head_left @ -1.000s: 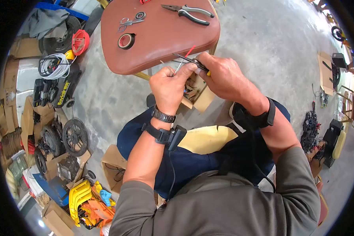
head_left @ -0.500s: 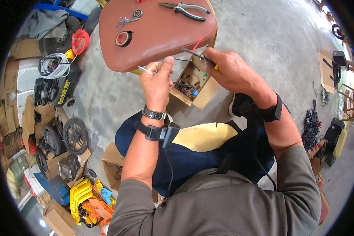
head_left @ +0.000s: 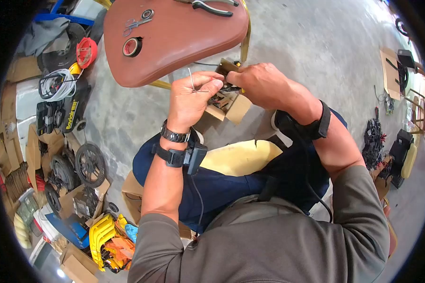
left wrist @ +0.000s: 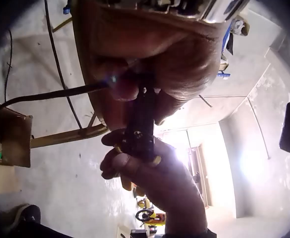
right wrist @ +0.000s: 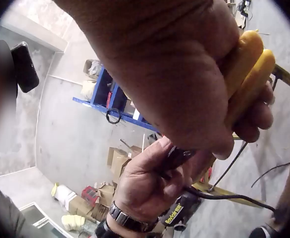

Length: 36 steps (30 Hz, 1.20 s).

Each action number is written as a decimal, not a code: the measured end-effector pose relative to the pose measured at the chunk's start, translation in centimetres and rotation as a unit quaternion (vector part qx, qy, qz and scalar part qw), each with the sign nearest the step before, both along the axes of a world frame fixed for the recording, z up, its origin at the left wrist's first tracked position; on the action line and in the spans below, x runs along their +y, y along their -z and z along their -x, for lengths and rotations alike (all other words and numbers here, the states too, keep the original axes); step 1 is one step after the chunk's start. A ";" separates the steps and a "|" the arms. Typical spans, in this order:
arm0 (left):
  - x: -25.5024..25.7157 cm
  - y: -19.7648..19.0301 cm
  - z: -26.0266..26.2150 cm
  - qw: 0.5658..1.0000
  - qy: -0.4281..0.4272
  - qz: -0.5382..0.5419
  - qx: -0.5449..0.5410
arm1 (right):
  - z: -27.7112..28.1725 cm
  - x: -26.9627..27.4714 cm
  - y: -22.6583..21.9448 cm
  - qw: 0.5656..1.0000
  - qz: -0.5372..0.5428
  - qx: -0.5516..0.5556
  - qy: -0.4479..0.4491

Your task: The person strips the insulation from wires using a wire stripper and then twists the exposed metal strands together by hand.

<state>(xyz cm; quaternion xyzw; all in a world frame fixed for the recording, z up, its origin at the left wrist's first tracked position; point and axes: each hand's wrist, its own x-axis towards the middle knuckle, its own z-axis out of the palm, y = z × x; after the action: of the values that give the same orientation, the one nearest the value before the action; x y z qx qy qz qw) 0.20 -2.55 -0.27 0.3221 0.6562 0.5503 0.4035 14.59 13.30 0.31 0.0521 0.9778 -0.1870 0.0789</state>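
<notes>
In the head view, the left hand (head_left: 186, 104) pinches thin wires (head_left: 191, 78) between thumb and fingers, close beside the right hand (head_left: 265, 87). That right hand grips a tool whose yellow handles (right wrist: 249, 74) show in the right wrist view. The tool's dark metal head (left wrist: 141, 121) reaches up to the left fingers in the left wrist view. A black cable (left wrist: 60, 94) runs sideways from the left fingers. What the tool's jaws touch is hidden by the fingers and shadow.
Behind the hands, a brown padded seat (head_left: 174, 37) bears a tape roll (head_left: 132, 47), scissors (head_left: 131, 27), a smaller roll (head_left: 147, 14) and grey-black pliers (head_left: 212, 8). Below the hands is a cardboard box (head_left: 238, 109) with small parts. Wheels and cartons stand at the left.
The hands were apart half a second ago and are close together again, with the tool lowered. The red wire end seen by the tool no longer shows. The seat appears shifted left and up.
</notes>
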 end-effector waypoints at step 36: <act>0.6 1.1 -0.3 0.994 -0.053 0.027 -0.088 | 0.2 1.3 -0.4 0.999 -0.031 0.035 0.006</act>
<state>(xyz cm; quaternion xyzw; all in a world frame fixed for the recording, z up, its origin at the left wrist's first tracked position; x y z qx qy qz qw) 0.52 -1.93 -1.39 0.2259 0.6487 0.5794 0.4387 14.39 14.57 0.69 0.0539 0.9850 -0.1586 0.0418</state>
